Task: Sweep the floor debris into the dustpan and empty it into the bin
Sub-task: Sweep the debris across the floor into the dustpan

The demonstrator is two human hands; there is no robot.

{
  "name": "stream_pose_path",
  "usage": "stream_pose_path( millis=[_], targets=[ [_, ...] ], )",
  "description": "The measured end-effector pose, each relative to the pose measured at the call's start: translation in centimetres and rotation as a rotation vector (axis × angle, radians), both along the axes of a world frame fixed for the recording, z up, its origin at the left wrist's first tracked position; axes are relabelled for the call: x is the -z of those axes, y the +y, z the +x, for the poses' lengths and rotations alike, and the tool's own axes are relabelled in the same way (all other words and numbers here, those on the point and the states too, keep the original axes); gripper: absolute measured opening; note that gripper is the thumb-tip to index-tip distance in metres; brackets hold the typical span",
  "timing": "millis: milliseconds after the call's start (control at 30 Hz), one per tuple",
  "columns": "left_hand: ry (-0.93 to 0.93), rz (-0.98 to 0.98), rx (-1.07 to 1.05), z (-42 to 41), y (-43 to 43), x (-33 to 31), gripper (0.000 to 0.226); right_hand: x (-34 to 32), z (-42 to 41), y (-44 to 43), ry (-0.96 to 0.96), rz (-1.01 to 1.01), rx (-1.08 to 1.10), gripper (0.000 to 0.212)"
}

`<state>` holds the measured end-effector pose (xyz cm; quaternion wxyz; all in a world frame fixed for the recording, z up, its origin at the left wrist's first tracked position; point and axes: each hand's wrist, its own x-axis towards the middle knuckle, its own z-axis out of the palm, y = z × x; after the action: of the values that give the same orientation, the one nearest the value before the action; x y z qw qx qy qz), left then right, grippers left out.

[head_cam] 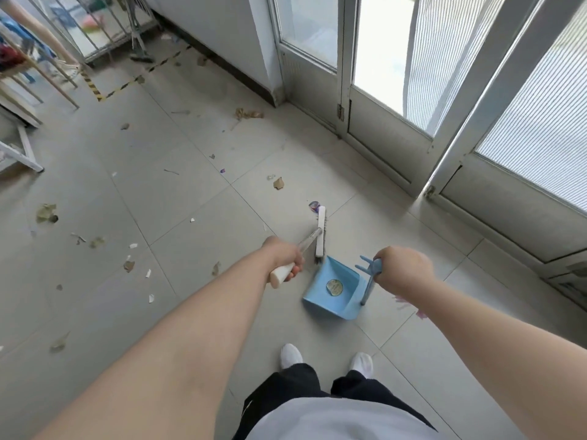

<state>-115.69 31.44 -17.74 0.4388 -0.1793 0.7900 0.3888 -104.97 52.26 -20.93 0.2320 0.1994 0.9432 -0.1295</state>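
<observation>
Just below the frame's centre, the blue dustpan (330,290) rests on the tiled floor (190,201). Its open side seems turned left, close by the lower end of the broom head (320,231), likely so litter can be drawn straight in. A coloured wrapper (315,206) lies just beyond the head's upper end, a dry leaf (278,183) above it, more scraps across the left half. The left hand (282,260) has its fingers wrapped round the broom's cream grip; the right hand (401,269) is closed round the dustpan's upright handle, steadying it. No bin is in view, so emptying looks some way off
</observation>
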Motion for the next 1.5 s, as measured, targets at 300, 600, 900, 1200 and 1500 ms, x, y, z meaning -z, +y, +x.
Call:
stream_pose_path(
  millis=[300,600,900,1200,1500],
  targets=[
    [-0.012,0.028,0.184,-6.4,6.4,0.8,0.007,0.2,-3.6,3.6,-0.038,0.018,0.069,0.015],
    [-0.09,-0.003,0.198,-16.4,5.1,3.3,0.011,-0.1,-11.8,2.7,-0.077,-0.006,0.142,0.02],
    [-0.134,-0.095,-0.022,-24.8,-3.0,3.0,0.017,-1.0,-21.4,0.4,-0.07,0.029,0.035,0.02],
    [0.003,-0.258,-0.255,-23.9,-10.0,3.5,0.013,-0.4,-27.3,-0.2,-0.025,0.024,-0.11,0.016],
    [0.032,-0.213,-0.416,-26.3,-4.5,0.6,0.005,-0.5,-32.7,4.2,0.022,-0.01,-0.278,0.016]
  ],
)
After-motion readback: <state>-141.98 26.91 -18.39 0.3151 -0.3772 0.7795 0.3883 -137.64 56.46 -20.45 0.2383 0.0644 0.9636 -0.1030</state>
